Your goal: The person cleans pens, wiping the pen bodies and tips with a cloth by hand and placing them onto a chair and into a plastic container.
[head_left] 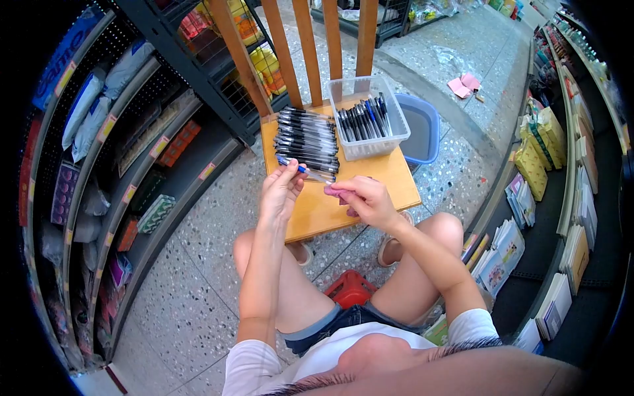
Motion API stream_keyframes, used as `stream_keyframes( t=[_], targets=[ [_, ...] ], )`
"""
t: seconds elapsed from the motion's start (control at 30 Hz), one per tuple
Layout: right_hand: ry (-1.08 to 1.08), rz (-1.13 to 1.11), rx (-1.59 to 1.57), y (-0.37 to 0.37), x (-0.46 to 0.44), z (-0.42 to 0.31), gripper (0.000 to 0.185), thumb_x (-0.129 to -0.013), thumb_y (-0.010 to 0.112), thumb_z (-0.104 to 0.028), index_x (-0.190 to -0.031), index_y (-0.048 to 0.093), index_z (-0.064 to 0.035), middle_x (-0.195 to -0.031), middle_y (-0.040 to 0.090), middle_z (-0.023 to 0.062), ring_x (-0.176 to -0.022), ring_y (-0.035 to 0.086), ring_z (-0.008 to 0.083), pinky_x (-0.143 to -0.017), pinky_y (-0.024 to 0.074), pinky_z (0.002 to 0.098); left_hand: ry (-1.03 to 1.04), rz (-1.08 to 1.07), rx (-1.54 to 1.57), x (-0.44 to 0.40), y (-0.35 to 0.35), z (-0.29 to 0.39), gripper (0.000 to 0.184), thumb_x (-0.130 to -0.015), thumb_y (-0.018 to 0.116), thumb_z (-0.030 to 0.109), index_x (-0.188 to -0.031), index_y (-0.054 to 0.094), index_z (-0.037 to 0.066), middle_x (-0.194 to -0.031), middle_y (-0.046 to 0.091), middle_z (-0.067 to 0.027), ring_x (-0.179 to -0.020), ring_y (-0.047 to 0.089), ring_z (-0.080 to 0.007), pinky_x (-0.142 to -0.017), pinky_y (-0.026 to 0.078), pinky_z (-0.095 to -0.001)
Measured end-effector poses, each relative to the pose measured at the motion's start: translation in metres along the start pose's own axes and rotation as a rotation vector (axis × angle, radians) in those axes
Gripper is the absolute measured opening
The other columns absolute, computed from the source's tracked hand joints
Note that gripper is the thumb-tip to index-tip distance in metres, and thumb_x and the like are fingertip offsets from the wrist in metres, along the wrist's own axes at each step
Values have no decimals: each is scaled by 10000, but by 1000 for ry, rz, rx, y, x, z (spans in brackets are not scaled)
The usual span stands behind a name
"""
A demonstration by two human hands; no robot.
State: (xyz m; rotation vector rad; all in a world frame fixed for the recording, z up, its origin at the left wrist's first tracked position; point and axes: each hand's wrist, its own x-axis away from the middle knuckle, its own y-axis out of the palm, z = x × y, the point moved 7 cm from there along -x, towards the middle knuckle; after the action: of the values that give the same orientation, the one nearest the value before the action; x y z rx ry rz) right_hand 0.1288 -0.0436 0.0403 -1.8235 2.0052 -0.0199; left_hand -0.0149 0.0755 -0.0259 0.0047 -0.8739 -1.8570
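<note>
My left hand (284, 188) is closed on the blue-capped end of a clear-barrelled pen (316, 175), held over the front of a wooden chair seat (389, 191). At the pen's other end, my right hand (366, 200) pinches a crumpled pink cloth (340, 193); whether the cloth wraps the pen tip is hard to make out. Just beyond my hands lies a stack of black pens (305, 140) in a row on the seat. To its right, a clear plastic bin (373, 150) holds several more pens, mostly black with a blue one among them.
Behind the bin, a blue basin (432, 132) stands by the chair. Slatted chair back (307, 53) rises at the far side. Stocked shelves curve along the left (148, 158) and right (561, 218). Pink paper (463, 86) lies on the speckled floor. A red stool (350, 288) is beneath me.
</note>
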Motion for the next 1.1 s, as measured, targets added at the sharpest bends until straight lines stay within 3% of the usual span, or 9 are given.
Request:
stream_keyframes(
  t=[0.1, 0.3, 0.5, 0.7, 0.8, 0.9, 1.0, 1.1],
  targets=[
    [300, 34, -405, 1, 4, 17, 220, -906, 521, -82, -1100, 609, -28, -960, 664, 60, -771, 590, 82, -677, 499, 233, -26, -42, 75, -2, 1, -6, 143, -859, 625, 180, -928, 609, 56, -873, 658, -58, -768, 619, -113, -635, 502, -178],
    [255, -23, -702, 3, 3, 24, 277, -939, 476, -122, -1161, 548, 27, -1083, 621, 100, -838, 584, 104, -770, 496, 255, 12, -79, 153, 0, 10, -6, 237, -878, 586, 132, -1096, 558, 43, -1013, 628, -92, -910, 601, -147, -732, 501, -225],
    [259, -27, -793, 1, 2, 27, 241, -942, 482, -163, -1093, 560, 7, -939, 622, 56, -812, 570, 87, -740, 478, 235, 77, -165, 195, 3, 20, 2, 328, -898, 540, 100, -1211, 478, 23, -1112, 589, -116, -973, 584, -170, -787, 487, -254],
    [373, 12, -489, 0, -2, 51, 208, -940, 454, -122, -1082, 566, -19, -892, 608, 25, -749, 553, 68, -686, 465, 223, 231, -168, 61, 6, 23, 14, 339, -906, 531, 114, -1225, 454, 29, -1108, 591, -136, -963, 590, -173, -790, 472, -263],
    [245, 3, -62, -2, -6, 50, 190, -887, 507, -92, -1043, 587, -19, -895, 604, 67, -779, 582, 166, -723, 469, 292, 256, -169, 41, 9, 27, 16, 315, -903, 537, 110, -1196, 441, 41, -1100, 590, -157, -953, 593, -178, -790, 469, -273],
    [89, -68, 419, 8, 1, 52, 291, -844, 527, -91, -1127, 557, -26, -890, 561, 115, -791, 584, 217, -688, 467, 331, 257, -181, 26, 12, 31, 17, 280, -898, 544, 102, -1150, 428, 63, -1090, 591, -176, -944, 599, -191, -800, 474, -287],
    [115, -128, 428, 19, 4, 54, 333, -791, 551, -85, -1123, 575, -79, -919, 539, 145, -846, 562, 292, -733, 458, 384, 228, -205, 16, 11, 32, 15, 265, -894, 549, 94, -1126, 422, 83, -1082, 594, -183, -937, 607, -204, -801, 487, -295],
    [11, -167, 619, 29, 7, 61, 348, -766, 571, -103, -1113, 586, -118, -955, 541, 140, -899, 537, 307, -776, 437, 402, 211, -219, 14, 9, 32, 11, 268, -889, 557, 95, -1124, 428, 98, -1075, 601, -178, -942, 611, -211, -796, 494, -296]
  ],
)
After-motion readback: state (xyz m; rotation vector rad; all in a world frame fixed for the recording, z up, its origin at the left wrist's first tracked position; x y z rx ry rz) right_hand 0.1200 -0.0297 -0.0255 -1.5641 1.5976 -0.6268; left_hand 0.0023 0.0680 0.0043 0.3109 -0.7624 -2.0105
